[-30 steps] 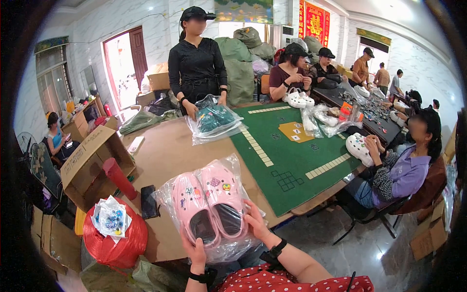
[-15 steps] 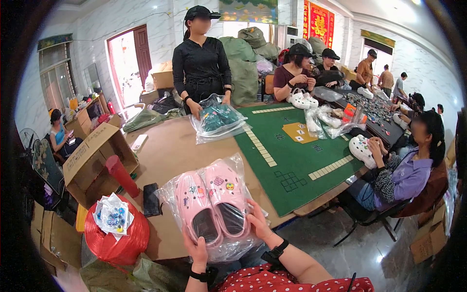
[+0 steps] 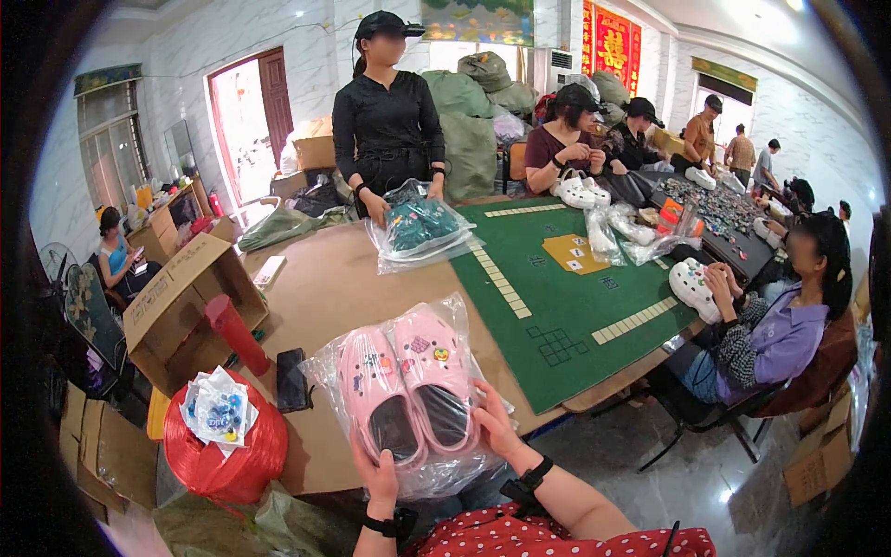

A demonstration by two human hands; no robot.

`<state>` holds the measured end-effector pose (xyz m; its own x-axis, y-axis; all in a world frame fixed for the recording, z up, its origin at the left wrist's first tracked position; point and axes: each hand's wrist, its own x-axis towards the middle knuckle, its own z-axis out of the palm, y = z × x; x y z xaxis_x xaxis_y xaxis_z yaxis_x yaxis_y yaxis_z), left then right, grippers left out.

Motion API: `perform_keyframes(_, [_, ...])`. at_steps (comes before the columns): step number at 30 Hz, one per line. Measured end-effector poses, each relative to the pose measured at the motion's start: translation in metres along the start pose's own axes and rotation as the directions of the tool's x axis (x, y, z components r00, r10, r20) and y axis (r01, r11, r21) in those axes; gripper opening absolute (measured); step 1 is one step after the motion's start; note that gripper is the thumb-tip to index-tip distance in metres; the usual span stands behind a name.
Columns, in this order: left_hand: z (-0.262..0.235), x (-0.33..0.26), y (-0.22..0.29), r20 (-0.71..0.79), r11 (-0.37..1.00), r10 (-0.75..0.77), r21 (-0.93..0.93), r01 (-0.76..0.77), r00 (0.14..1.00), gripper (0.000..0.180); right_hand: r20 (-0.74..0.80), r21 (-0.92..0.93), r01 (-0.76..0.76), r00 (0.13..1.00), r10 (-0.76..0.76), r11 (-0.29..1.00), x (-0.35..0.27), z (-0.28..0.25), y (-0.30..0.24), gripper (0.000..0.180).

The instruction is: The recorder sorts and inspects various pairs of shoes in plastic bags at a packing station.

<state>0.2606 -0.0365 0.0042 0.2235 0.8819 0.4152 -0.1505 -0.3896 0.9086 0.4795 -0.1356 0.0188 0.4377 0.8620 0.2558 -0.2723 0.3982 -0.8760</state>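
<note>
A pair of pink clogs with colourful charms lies inside a clear plastic bag at the near edge of the table. My left hand grips the bag's near left side, its thumb along the left clog's heel. At the right clog's heel, my right hand holds the bag's other side. The clogs' toes point away from me, and both heel straps face me. My fingers under the bag are hidden.
A black phone, red twine roll, red cylinder and open carton stand left. Across the table, a person holds bagged teal clogs. The green mat covers the right side; a person there handles a white clog.
Almost nothing has moved. The whole view has shifted very slightly, while both hands keep the same hold on the bagged pink clogs.
</note>
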Motion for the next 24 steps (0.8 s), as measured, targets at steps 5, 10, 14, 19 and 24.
perform_keyframes(5, [0.0, 0.0, 0.004, 0.008, 0.999, 0.025, 0.033, -0.026, 1.0, 0.075, -0.007, 0.019, 0.003, 1.0, -0.003, 1.0, -0.001, 0.001, -0.001, 0.07])
perform_keyframes(10, [0.0, 0.0, 0.005, 0.016, 0.999, 0.005, 0.032, -0.005, 1.0, 0.076, -0.025, 0.012, -0.024, 0.999, 0.024, 1.0, -0.002, 0.001, -0.002, 0.071])
perform_keyframes(14, [0.001, 0.0, 0.005, 0.015, 1.0, 0.018, 0.018, -0.019, 1.0, 0.076, -0.009, 0.009, -0.012, 1.0, 0.012, 1.0, -0.002, 0.003, -0.004, 0.071])
perform_keyframes(19, [-0.001, 0.0, -0.002, 0.015, 0.999, 0.017, -0.027, -0.017, 1.0, 0.075, -0.015, 0.009, -0.01, 1.0, 0.01, 1.0, -0.001, 0.002, -0.002, 0.071])
perform_keyframes(24, [0.0, 0.001, -0.001, 0.02, 1.0, 0.002, -0.026, -0.002, 1.0, 0.075, -0.011, -0.003, -0.005, 1.0, 0.005, 1.0, -0.001, 0.001, 0.0, 0.07])
